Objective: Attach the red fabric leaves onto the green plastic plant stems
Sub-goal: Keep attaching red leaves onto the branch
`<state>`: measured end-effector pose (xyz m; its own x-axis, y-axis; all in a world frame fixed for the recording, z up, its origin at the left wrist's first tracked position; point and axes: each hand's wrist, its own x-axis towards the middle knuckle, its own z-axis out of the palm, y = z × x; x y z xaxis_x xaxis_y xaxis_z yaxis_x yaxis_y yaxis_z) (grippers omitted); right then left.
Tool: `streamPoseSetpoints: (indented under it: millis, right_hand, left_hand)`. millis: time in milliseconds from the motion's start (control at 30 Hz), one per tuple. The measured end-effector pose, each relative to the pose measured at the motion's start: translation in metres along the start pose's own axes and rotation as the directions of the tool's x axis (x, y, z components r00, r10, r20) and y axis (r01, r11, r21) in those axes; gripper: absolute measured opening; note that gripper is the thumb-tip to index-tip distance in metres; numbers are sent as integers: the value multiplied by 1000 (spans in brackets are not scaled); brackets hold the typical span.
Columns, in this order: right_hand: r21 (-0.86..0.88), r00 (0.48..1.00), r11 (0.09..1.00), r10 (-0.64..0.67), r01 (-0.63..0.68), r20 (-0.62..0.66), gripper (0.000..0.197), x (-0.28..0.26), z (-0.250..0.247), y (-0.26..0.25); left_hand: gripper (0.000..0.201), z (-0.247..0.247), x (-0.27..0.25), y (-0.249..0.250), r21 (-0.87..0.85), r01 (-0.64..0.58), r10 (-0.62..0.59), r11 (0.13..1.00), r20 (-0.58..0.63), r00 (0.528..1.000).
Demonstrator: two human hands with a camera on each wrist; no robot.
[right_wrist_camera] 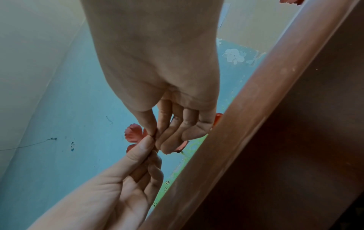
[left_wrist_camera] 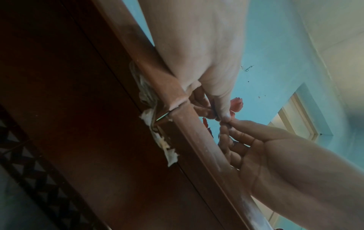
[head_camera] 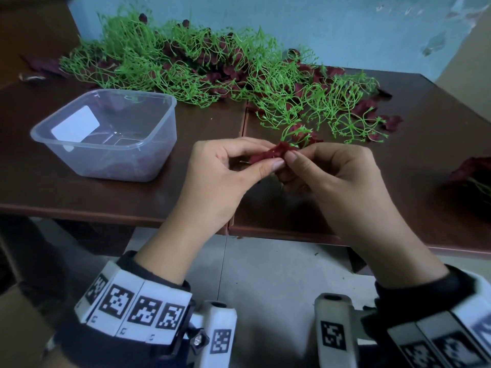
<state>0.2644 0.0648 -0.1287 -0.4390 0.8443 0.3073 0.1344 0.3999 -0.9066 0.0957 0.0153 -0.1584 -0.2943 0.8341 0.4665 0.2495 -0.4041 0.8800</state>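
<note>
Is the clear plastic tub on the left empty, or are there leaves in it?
Not empty. The clear plastic tub stands upright and open, with dark red leaves low inside its near wall. How many, cannot tell.

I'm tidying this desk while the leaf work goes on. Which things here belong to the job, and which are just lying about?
Part of the job:
- red fabric leaf, pinched by left hand and right hand
- green stem at the fingertips
- pile of green stems and red leaves

Lying about:
- clear plastic tub
- finished-looking sprig at the table's right edge
</note>
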Motion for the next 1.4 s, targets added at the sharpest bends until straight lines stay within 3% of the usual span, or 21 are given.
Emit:
streamPoseSetpoints:
  millis: [200,567,800,1033,1400]
  right_hand:
    - [-27,1000,999,-17,17,7,19,0,0,-1]
    - [-73,999,996,-44,45,7,20,-1,-1,-4]
    - [-257,975,949,-207,180,-80,12,-4,2,-2]
    - [-183,977,961,-213,205,-24,9,-4,1,-4]
    - [-155,974,962,-219,226,61,8,-2,-1,-6]
  left_hand:
    - [19,-2,-1,-1,21,45,-46,999,15,999]
    - [16,0,-2,0,-46,7,-6,999,9,1000]
    - [12,0,-2,1,-16,-62,62,998,-8,998]
    - [10,-1,-1,0,16,-110,110,994,26,994]
    - [15,0,-4,4,-42,-53,53,998,-6,999]
